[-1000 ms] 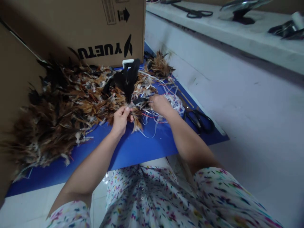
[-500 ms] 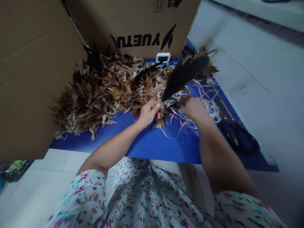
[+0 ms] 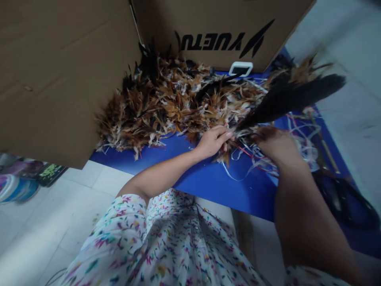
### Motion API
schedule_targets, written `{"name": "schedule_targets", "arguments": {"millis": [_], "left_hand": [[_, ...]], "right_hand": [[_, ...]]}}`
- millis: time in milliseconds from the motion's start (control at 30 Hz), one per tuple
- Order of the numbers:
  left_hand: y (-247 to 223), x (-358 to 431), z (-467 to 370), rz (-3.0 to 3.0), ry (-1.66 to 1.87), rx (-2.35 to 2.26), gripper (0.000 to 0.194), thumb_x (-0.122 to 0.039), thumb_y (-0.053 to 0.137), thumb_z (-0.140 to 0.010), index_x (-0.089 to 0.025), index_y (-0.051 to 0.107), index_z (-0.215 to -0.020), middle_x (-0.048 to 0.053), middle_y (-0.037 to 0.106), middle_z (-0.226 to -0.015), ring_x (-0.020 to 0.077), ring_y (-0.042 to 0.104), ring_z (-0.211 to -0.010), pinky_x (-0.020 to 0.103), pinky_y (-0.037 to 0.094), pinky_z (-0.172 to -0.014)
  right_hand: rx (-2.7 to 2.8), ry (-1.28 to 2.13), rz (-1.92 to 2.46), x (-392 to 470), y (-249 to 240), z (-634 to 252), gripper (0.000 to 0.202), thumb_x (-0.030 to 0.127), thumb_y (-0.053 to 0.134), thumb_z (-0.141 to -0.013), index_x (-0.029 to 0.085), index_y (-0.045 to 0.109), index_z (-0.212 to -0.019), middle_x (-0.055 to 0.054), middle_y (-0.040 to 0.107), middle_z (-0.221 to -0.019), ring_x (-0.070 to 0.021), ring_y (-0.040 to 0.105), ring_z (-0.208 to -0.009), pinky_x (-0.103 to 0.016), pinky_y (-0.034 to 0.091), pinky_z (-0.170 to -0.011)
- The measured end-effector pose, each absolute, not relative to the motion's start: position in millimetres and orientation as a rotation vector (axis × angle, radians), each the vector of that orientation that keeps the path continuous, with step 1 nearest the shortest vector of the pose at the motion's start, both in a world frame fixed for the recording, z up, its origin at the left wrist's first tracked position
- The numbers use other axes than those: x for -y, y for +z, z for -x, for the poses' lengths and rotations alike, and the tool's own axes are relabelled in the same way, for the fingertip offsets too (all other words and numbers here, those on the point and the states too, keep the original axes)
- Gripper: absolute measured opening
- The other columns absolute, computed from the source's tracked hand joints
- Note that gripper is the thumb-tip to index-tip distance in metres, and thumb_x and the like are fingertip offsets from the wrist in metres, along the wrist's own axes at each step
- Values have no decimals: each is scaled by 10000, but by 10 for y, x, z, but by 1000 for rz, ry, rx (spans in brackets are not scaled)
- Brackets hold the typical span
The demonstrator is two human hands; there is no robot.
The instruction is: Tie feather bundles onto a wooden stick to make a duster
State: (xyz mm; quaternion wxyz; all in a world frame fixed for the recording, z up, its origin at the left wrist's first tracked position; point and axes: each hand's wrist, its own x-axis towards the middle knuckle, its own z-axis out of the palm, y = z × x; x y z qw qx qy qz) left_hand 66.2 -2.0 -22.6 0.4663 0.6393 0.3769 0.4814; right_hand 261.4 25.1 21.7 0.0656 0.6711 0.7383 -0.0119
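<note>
Pinched between the thumb and fingers of my left hand [image 3: 214,142] is the base of a long dark feather bundle [image 3: 285,97], which points up and right. My right hand [image 3: 275,145] is closed just right of that base, over white and red ribbons [image 3: 306,149]; its fingertips are partly hidden, so what they hold cannot be made out. Behind and left of my hands, a wide heap of brown and black feathers [image 3: 166,103] covers much of the blue tabletop [image 3: 220,186].
Cardboard box panels [image 3: 68,79] stand left and behind. A small white-framed device [image 3: 241,68] sits at the rear panel's foot. Large black-handled scissors [image 3: 348,202] lie at the right, near a thin stick [image 3: 329,153]. A tub [image 3: 20,188] is on the floor at left.
The camera view has shifted, so the scene sits farther right. The dark feather bundle leans lower to the right. My left hand keeps its pinch, and my right hand stays close beside it.
</note>
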Motion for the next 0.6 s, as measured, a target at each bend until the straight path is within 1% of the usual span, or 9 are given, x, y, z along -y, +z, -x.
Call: {"name": "schedule_targets", "arguments": {"millis": [100,200,267,333,433,600], "left_hand": [[-251,7,-672,-1591,1174,-902,638,-721,437,-919,-126,643,-819,61,631,-914,60,558,-494,247,481,-544],[-275,-4,-677,-1592,1132,-935,607,-686,426,-944,-129,646,-845,74,640,-979,60,575,-526,242,490,-567],[-283,-9,-680,-1593,1114,-946,568,-645,427,-965,-133,650,-860,72,647,-967,67,582,-533,250,499,-586],[-286,-12,-682,-1602,1102,-940,529,-603,429,-984,-137,652,-870,57,647,-903,77,585,-528,266,512,-616],[-277,-9,-685,-1603,1075,-949,498,-573,426,-997,-145,653,-882,35,639,-846,84,592,-538,271,521,-651],[-228,16,-686,-1590,1071,-962,511,-595,432,-985,-147,646,-866,43,640,-939,68,595,-560,255,526,-664]], "right_hand": [[-2221,-11,-2010,-272,182,-2633,349,299,401,-1022,127,684,-1132,-224,695,-1241,-311,658,-1150,-359,454,-864],[-2244,6,-2014,-305,120,-2683,318,311,416,-1013,166,684,-1103,-209,705,-1235,-324,671,-1139,-379,472,-887],[-2277,24,-2000,-326,83,-2716,309,322,419,-1006,182,686,-1074,-207,713,-1215,-330,673,-1133,-389,480,-897],[-2312,56,-1971,-340,64,-2734,336,325,393,-1010,176,691,-1057,-220,713,-1203,-331,668,-1135,-399,482,-902],[-2272,32,-1972,-348,64,-2731,369,326,383,-1012,154,693,-1115,-236,705,-1213,-326,659,-1151,-397,481,-883],[-2244,74,-2023,-376,-10,-2765,355,361,396,-1000,217,702,-1109,-203,707,-1231,-312,673,-1098,-390,469,-864]]}}
